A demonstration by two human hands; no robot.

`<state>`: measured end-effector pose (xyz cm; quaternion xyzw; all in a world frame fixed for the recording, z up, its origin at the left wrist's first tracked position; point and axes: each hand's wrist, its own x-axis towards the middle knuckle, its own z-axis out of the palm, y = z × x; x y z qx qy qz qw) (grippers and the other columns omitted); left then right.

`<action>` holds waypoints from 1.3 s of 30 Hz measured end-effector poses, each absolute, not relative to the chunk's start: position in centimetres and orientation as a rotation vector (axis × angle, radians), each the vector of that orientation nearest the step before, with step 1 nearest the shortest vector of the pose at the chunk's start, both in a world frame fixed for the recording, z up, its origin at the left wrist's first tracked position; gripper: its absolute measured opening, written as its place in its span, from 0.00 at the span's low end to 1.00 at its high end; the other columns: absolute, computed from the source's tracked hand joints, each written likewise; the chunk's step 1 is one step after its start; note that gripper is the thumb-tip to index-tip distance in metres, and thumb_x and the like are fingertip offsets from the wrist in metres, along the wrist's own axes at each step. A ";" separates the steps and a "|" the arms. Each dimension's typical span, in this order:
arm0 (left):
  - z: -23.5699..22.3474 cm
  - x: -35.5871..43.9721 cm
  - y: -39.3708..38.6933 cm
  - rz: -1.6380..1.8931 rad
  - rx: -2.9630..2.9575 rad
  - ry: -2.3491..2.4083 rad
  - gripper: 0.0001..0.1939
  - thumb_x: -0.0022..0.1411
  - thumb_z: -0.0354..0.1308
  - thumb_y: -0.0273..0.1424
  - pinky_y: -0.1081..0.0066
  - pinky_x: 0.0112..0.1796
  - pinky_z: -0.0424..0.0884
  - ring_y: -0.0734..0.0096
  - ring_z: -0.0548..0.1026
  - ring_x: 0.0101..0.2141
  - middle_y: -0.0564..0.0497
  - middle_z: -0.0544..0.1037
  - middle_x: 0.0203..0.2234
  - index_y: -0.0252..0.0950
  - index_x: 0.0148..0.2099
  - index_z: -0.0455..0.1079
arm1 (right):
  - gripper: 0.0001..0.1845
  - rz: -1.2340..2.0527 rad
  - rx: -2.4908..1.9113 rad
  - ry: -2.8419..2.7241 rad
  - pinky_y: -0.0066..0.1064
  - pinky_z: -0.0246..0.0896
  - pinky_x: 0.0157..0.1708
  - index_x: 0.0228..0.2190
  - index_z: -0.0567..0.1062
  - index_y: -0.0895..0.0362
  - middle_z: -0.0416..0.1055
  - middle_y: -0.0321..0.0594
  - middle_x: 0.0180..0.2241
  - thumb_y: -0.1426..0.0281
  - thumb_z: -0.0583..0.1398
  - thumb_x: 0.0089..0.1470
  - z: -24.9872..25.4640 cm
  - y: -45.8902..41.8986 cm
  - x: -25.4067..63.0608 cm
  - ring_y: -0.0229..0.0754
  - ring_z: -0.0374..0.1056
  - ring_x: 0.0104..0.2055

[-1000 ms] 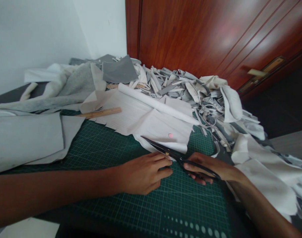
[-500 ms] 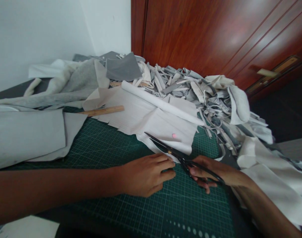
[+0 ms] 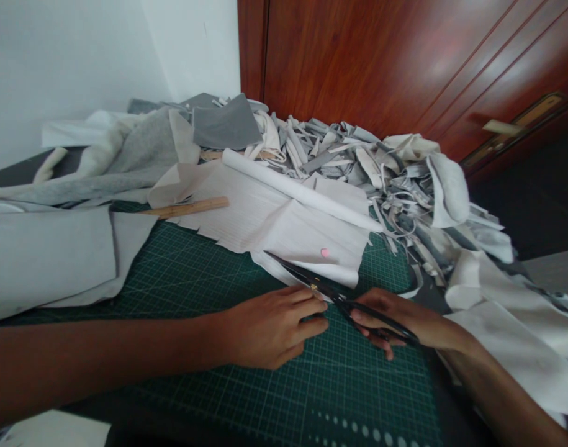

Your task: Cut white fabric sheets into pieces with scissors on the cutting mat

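Red-brown wooden door (image 3: 358, 62) behind, green cutting mat (image 3: 358, 379) up front, and the shears are right at the cloth's edge!

Right now the right hand's fingers (image 3: 374, 329) are clenched through the handles of the black tailor's shears (image 3: 339, 302), whose blades lie along the near edge of the white cloth (image 3: 284, 230), and they've hardly moved in the last second. The left hand's fingers (image 3: 306, 297) rest open and flat against that same edge, just beside the pivot. Further out, a wooden ruler (image 3: 185, 208) lies at the cloth's left corner, a white roll (image 3: 297, 189) runs along its far side, and a heap of grey-and-white scraps (image 3: 381, 180) banks up far right.
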<state>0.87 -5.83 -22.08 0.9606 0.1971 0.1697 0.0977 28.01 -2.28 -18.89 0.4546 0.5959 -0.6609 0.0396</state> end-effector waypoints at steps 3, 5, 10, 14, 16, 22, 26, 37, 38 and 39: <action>-22.1 0.8 -5.8 0.497 2.854 0.577 0.15 0.70 0.55 0.28 0.62 0.62 0.65 0.56 0.71 0.58 0.40 0.75 0.56 0.31 0.56 0.72 | 0.34 -2.037 1.384 1.866 0.22 0.65 0.19 0.24 0.68 0.58 0.63 0.30 0.18 0.37 0.62 0.51 -19.0 -2.4 28.1 0.30 0.61 0.18; -22.1 0.8 -5.7 0.501 2.860 0.563 0.16 0.70 0.55 0.28 0.62 0.62 0.66 0.56 0.71 0.58 0.39 0.75 0.56 0.30 0.56 0.72 | 0.34 -2.050 1.383 1.865 0.22 0.65 0.20 0.24 0.68 0.58 0.63 0.30 0.18 0.38 0.62 0.51 -19.0 -2.4 28.1 0.30 0.61 0.18; -22.1 0.7 -5.6 0.519 2.863 0.542 0.16 0.70 0.54 0.27 0.62 0.61 0.68 0.54 0.71 0.58 0.39 0.74 0.56 0.29 0.57 0.72 | 0.34 -2.049 1.350 1.856 0.22 0.66 0.20 0.24 0.68 0.58 0.64 0.30 0.18 0.38 0.63 0.52 -19.3 -2.2 28.3 0.30 0.62 0.18; -22.2 0.8 -5.6 0.523 2.861 0.541 0.16 0.69 0.55 0.27 0.61 0.61 0.68 0.54 0.71 0.58 0.39 0.75 0.56 0.29 0.56 0.72 | 0.34 -2.028 1.331 1.876 0.21 0.66 0.19 0.24 0.68 0.58 0.64 0.30 0.18 0.38 0.61 0.53 -19.5 -1.9 28.4 0.30 0.63 0.18; -22.3 0.8 -5.6 0.528 2.858 0.542 0.16 0.69 0.55 0.27 0.61 0.61 0.67 0.55 0.71 0.58 0.39 0.75 0.56 0.29 0.56 0.72 | 0.35 -2.006 1.335 1.872 0.21 0.65 0.19 0.25 0.68 0.58 0.63 0.30 0.17 0.37 0.61 0.52 -19.4 -1.9 28.4 0.30 0.62 0.17; -22.4 0.8 -5.6 0.535 2.851 0.538 0.16 0.69 0.56 0.27 0.61 0.62 0.67 0.55 0.71 0.58 0.38 0.74 0.56 0.29 0.56 0.72 | 0.36 -1.946 1.392 1.881 0.22 0.65 0.18 0.24 0.68 0.57 0.63 0.30 0.17 0.35 0.61 0.49 -18.6 -2.2 27.9 0.29 0.61 0.17; -22.3 0.8 -5.6 0.556 2.847 0.529 0.15 0.68 0.56 0.26 0.60 0.61 0.68 0.54 0.71 0.58 0.38 0.75 0.55 0.28 0.56 0.72 | 0.35 -1.980 1.427 1.855 0.21 0.63 0.17 0.23 0.67 0.57 0.62 0.29 0.17 0.36 0.63 0.48 -18.7 -2.2 27.7 0.30 0.60 0.16; -22.3 0.8 -5.5 0.603 2.825 0.535 0.14 0.67 0.56 0.24 0.60 0.59 0.70 0.55 0.72 0.56 0.38 0.75 0.54 0.30 0.54 0.73 | 0.35 -2.017 1.392 1.830 0.19 0.61 0.14 0.22 0.68 0.58 0.63 0.29 0.15 0.38 0.64 0.50 -19.2 -2.0 27.9 0.28 0.58 0.14; -22.3 0.8 -5.6 0.607 2.825 0.540 0.14 0.67 0.56 0.25 0.59 0.59 0.70 0.55 0.72 0.56 0.38 0.75 0.54 0.30 0.53 0.74 | 0.35 -2.013 1.382 1.829 0.19 0.60 0.13 0.22 0.68 0.58 0.63 0.29 0.15 0.38 0.63 0.50 -19.3 -2.0 28.0 0.28 0.58 0.14; -22.3 0.8 -5.6 0.606 2.826 0.544 0.14 0.67 0.56 0.25 0.59 0.59 0.70 0.55 0.72 0.56 0.38 0.75 0.54 0.30 0.53 0.74 | 0.35 -2.013 1.372 1.830 0.18 0.58 0.12 0.22 0.68 0.58 0.64 0.29 0.15 0.38 0.63 0.50 -19.4 -2.0 28.1 0.28 0.58 0.13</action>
